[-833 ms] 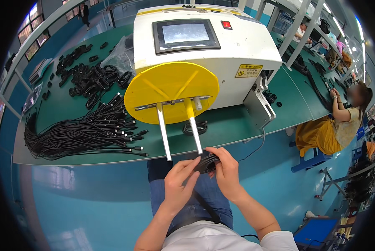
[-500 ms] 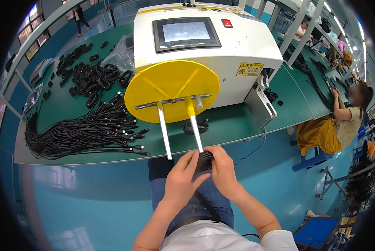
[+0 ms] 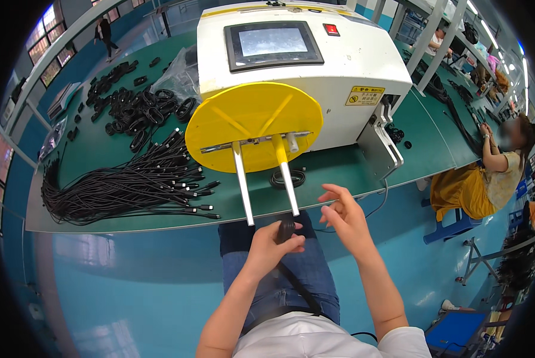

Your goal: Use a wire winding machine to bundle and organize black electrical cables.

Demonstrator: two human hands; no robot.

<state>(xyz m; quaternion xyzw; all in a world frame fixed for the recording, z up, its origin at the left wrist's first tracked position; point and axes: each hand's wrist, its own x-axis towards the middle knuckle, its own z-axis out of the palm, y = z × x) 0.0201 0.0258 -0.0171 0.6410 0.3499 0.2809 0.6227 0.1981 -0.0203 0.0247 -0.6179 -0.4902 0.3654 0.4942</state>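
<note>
In my left hand [image 3: 264, 249], just off the front edge of the table, is a black coiled cable [image 3: 286, 231], with thumb and fingers closed round it. My right hand [image 3: 348, 219] is raised to the right of it, fingers apart and nothing in them. Right above the coil end two rods, a bare metal one [image 3: 243, 191] and one with a yellow base [image 3: 288, 186]. Both stick out from a yellow disc [image 3: 220, 122] on the front of a white winding machine [image 3: 363, 65]. Another coiled cable [image 3: 296, 178] lies on the table behind the rods.
A thick bundle of straight black cables [image 3: 112, 188] lies left on the green table [image 3: 130, 225]. Behind it are many coiled cables [image 3: 130, 107] and a clear plastic bag [image 3: 181, 74]. A metal bracket [image 3: 380, 152] stands at the machine's right. A co-worker [image 3: 497, 161] sits far right.
My right hand has let go of the coiled cable and moved right and up. My left hand keeps the coil, now just below the rod ends. The view has shifted slightly.
</note>
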